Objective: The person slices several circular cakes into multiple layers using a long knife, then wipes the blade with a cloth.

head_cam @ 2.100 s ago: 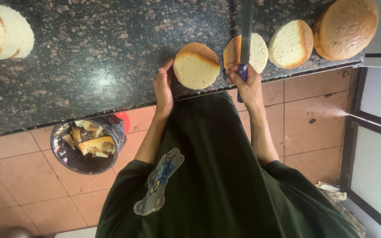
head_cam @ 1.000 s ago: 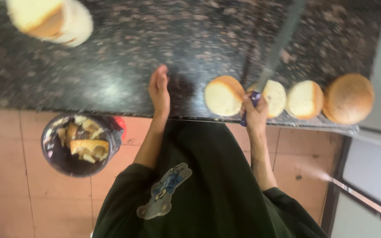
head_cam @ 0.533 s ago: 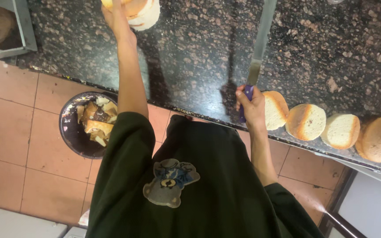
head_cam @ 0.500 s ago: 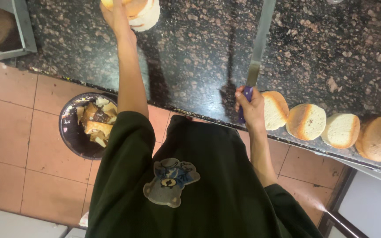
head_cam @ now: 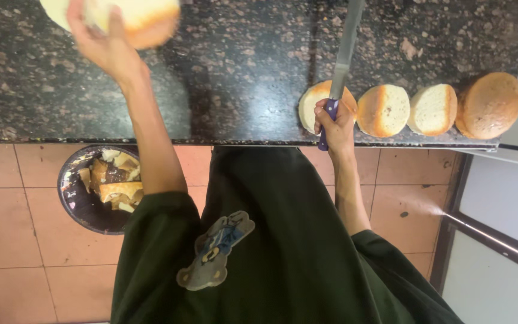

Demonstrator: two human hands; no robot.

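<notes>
The left hand [head_cam: 100, 45] is gripping a round, pale, golden-crusted bun [head_cam: 139, 15] far from the right hand [head_cam: 334, 120], which is clenching a long, purple-handled steel knife [head_cam: 343, 60] pointing away across the dark speckled stone desk [head_cam: 241, 72].

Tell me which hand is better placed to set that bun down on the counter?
Left, probably. The left hand already grips the bun over the dark counter, while the right hand is wrapped around the knife.
</notes>
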